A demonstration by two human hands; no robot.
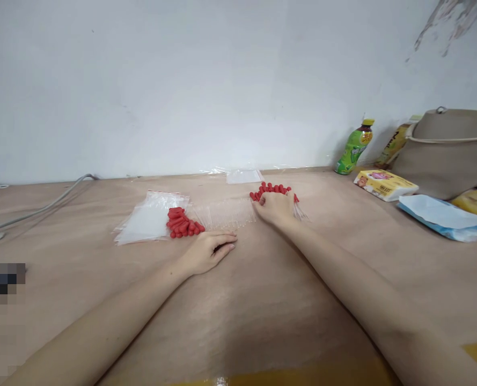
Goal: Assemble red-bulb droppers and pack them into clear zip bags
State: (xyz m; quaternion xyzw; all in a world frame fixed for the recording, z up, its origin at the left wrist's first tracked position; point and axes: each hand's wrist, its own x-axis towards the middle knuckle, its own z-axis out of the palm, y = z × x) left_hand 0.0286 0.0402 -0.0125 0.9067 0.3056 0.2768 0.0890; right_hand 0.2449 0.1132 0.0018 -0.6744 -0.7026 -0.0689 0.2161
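My left hand (pixel 206 252) rests on the brown table covering, fingers stretched out and thumb a little apart, with nothing in it. Just beyond it lies a bunch of droppers with red rubber bulbs (pixel 182 222), their thin clear stems (pixel 226 213) pointing right. My right hand (pixel 277 208) is over a second bunch of red-bulbed droppers (pixel 272 187). Its fingers are curled down, and what they grip is hidden. Some clear stems (pixel 301 212) stick out to the right of that hand. A stack of clear plastic zip bags (pixel 145 222) lies left of the first bunch.
Another clear bag (pixel 244 176) lies by the wall. At right are a green drink bottle (pixel 354 147), a yellow tissue pack (pixel 385 185), a blue-and-white packet (pixel 445 217) and a grey-beige bag (pixel 451 155). A grey cable (pixel 57 199) crosses the left side.
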